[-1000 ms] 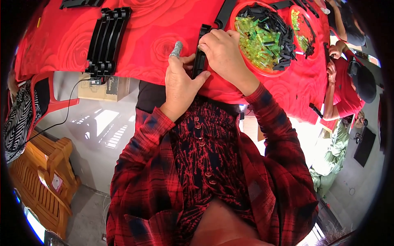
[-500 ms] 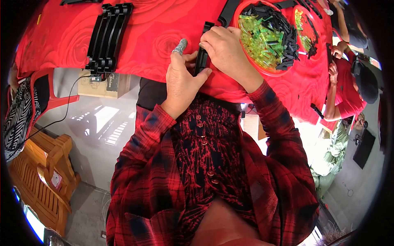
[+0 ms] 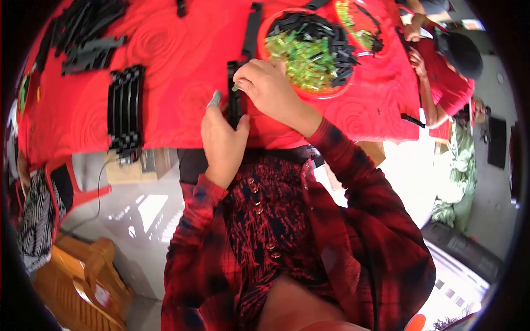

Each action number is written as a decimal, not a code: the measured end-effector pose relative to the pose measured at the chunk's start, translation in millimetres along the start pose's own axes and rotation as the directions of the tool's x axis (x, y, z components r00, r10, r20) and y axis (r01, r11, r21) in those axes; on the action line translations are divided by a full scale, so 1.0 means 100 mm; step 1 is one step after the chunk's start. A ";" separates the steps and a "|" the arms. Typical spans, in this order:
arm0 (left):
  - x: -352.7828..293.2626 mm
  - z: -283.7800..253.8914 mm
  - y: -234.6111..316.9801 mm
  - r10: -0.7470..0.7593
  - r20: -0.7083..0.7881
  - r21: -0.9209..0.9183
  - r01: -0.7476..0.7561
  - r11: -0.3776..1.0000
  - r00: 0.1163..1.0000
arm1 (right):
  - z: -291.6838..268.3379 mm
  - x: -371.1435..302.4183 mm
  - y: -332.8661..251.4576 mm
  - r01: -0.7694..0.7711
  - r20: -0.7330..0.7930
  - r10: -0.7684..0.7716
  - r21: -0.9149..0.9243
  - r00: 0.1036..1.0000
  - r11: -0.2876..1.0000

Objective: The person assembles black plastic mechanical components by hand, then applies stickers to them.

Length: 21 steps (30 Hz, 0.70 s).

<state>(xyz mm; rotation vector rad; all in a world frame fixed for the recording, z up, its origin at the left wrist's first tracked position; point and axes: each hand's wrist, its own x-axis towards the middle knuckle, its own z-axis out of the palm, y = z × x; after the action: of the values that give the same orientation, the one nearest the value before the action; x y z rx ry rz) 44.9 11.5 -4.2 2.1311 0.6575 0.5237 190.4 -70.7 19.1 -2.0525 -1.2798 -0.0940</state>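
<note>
A narrow black plastic strip (image 3: 233,105) lies lengthwise in front of me at the table's near side. My left hand (image 3: 223,140) is closed around its lower end, thumb on one side and fingers on the other; one finger has a grey wrapping at its tip. Over the strip's upper part, my right hand (image 3: 268,91) pinches a small, pale greenish piece (image 3: 236,87) between thumb and finger. Just beyond that hand is a round red bowl (image 3: 326,95). Inside are translucent yellow-green pieces (image 3: 301,60) and black pieces (image 3: 345,52).
To the left stand several black strips in a row (image 3: 126,107), with a pile of black parts (image 3: 83,33) behind. Another black strip (image 3: 252,30) lies beside the bowl. A second tray (image 3: 361,33) sits far right, near a person in red (image 3: 450,77). Red cloth (image 3: 171,66) covers the table.
The view has shifted, showing more of the table's left side. My right hand now pinches a greenish piece beside the strip; before, its fingers were on the strip's upper part. My left hand keeps its hold.
</note>
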 end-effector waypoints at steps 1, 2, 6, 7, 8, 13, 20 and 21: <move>-0.03 -0.01 -0.02 0.060 -0.016 0.099 -0.058 0.993 0.998 | -0.09 -0.02 -0.03 -0.035 -0.089 0.035 0.002 0.995 0.999; -0.04 0.00 -0.03 0.091 -0.011 0.117 -0.089 0.989 0.996 | -0.18 -0.06 0.01 -0.047 -0.116 0.043 -0.036 0.992 0.998; -0.03 -0.02 0.01 0.084 0.058 0.178 -0.093 0.980 0.995 | -0.36 -0.24 0.35 -0.227 -0.274 0.203 -0.059 0.940 0.972; -0.01 0.02 -0.01 0.082 0.049 0.170 -0.089 0.981 0.995 | -0.37 -0.30 0.46 -0.260 -0.354 0.198 -0.137 0.914 0.956; 0.00 0.02 -0.05 0.063 0.050 0.185 -0.071 0.980 0.997 | -0.40 -0.33 0.50 -0.283 -0.349 0.208 -0.179 0.914 0.942; -0.05 -0.17 0.06 -0.023 0.022 -0.008 0.023 1.000 0.999 | -0.43 -0.43 0.36 -0.196 -0.416 0.033 -0.356 0.909 0.914; -0.14 -0.31 0.21 -0.326 0.122 -0.712 0.312 0.629 0.937 | -0.40 -0.73 -0.69 -0.172 0.221 0.095 0.360 0.971 0.917; -0.15 -0.32 0.23 -0.335 0.114 -0.709 0.313 0.632 0.935 | -0.38 -0.76 -0.79 -0.205 0.260 0.117 0.342 0.958 0.917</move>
<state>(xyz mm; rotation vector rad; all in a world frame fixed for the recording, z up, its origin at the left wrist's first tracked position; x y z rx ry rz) 21.5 9.1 30.2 1.2179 0.6872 0.5005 98.6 -130.3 58.5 -1.8688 -1.1540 0.4471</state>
